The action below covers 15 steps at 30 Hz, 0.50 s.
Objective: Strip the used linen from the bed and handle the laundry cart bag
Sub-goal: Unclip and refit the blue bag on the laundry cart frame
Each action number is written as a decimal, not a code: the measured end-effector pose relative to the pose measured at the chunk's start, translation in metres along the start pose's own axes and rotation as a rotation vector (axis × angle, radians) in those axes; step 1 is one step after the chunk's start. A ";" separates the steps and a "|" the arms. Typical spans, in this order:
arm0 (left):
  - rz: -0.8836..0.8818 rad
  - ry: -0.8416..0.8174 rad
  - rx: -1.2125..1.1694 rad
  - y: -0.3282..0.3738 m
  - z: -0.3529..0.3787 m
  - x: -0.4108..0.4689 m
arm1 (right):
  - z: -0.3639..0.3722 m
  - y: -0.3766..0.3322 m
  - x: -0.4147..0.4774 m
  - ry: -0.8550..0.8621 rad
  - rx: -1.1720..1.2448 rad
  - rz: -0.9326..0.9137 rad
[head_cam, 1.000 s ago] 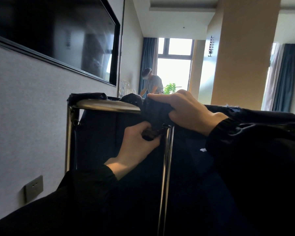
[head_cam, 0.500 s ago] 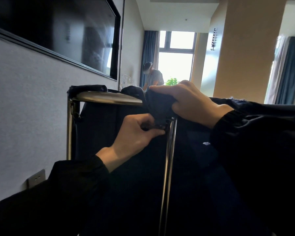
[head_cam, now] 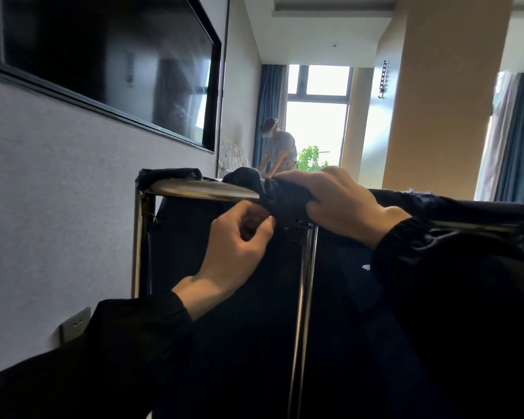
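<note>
I am at the laundry cart step, not at the bed, which is out of view. The dark laundry bag (head_cam: 212,252) hangs inside the chrome cart frame (head_cam: 200,189), with its rim folded over the top rail. At the near corner of the frame, above the upright post (head_cam: 306,282), my right hand (head_cam: 339,204) clamps a bunch of the rim from above. My left hand (head_cam: 239,240) is just under the rail, its fingers curled together and pinching the fabric edge; whether it is a tie or only cloth, I cannot tell. Next, I think, this corner needs careful finger work while the right hand holds firm.
</note>
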<state>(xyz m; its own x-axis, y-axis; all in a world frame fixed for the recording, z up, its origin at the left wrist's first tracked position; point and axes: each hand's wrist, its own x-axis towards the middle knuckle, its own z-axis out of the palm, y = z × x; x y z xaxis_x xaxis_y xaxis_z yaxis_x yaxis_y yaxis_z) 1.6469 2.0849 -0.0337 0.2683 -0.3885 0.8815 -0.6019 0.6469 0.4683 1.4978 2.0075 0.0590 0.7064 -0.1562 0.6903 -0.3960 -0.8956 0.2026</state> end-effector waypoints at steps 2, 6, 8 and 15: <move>0.081 0.064 0.132 0.004 -0.010 0.015 | -0.003 -0.001 -0.001 -0.018 0.005 -0.023; 0.259 0.085 0.543 0.012 -0.014 0.041 | -0.002 0.000 -0.001 -0.050 -0.052 -0.087; 0.355 0.005 0.634 0.015 -0.011 0.053 | -0.001 0.003 0.000 -0.085 -0.061 -0.103; -0.268 -0.589 0.561 0.021 0.004 0.126 | -0.014 0.018 0.011 -0.371 0.233 -0.087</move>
<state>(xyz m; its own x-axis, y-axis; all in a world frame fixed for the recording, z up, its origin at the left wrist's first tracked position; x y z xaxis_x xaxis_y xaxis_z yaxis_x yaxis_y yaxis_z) 1.6653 2.0474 0.0870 0.1138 -0.8601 0.4973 -0.8986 0.1244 0.4207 1.4902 1.9950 0.0799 0.9108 -0.1766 0.3732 -0.2128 -0.9754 0.0580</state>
